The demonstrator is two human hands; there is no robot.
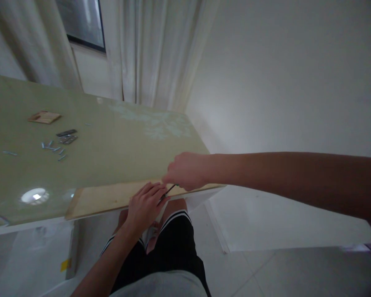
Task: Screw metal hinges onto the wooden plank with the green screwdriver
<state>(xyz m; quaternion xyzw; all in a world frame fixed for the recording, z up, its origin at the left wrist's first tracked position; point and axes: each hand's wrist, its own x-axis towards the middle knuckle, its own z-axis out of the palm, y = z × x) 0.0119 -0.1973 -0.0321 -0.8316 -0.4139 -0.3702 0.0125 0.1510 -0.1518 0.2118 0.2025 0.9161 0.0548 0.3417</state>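
Currently, lower ctr: R hand (185,171) fisted round thin-shafted tool (171,189); L hand (146,203) on wooden plank (102,199), pinch unclear. Plank's prob. light, stiff; hold by edges.

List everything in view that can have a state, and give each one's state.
Slim-shafted tool: held, slanted
Right hand: closed on the tool
Wooden board: lying along the near edge of the table
Left hand: laid over the board, grip unclear
Screws: loose, scattered
Metal plates: loose, bunched together
Small wooden piece: lying on the table
Curtains: parted
Window: partly uncovered
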